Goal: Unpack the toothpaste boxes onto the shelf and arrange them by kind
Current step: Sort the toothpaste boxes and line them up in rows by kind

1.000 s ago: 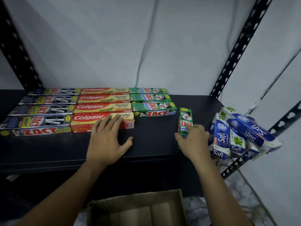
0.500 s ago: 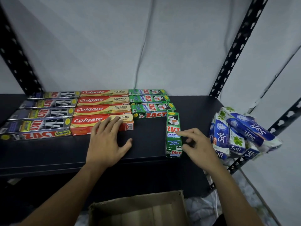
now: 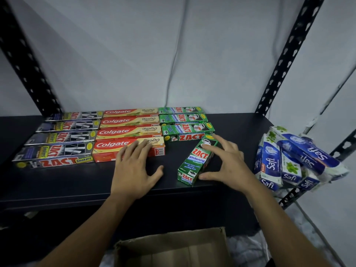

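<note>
Head view, the only one. Shelf (image 3: 77, 182) is black with perforated steel uprights. The loose green ZACT Whitening box (image 3: 194, 162) lies flat near the front edge and skewed, far end toward 1 o'clock and near end toward 7 o'clock. Its far end sits just beside the front box of the green ZACT row (image 3: 187, 130), which is at its 12 o'clock.

Right grip (image 3: 227, 162) is spread and lightly curved along the box's right long side, thumb against the near corner and fingertips over the far end. It touches the box; no clamp seen. Left grip (image 3: 134, 166) lies flat and relaxed on the shelf at 9 o'clock of the loose box. Its fingertips rest on the front Colgate box (image 3: 115, 145) and it holds nothing.

ZACT Smokers boxes (image 3: 55, 153) sit further out at 9 o'clock. Safi packs (image 3: 289, 160) are heaped at 3 o'clock by the shelf's end. Cardboard carton (image 3: 173, 249) is below at 6 o'clock.

Handling, judged:
- Light thin-card box, stiff along its length; the walls would dent if squeezed mid-span.
- Glossy print, so it probably slides easily on the shelf.
- Best hold is across the two long edges near mid-length, or thumb and fingers at the end flaps to swivel it.

Next need, judged: turn the box crosswise and seat it in front of the green row.
</note>
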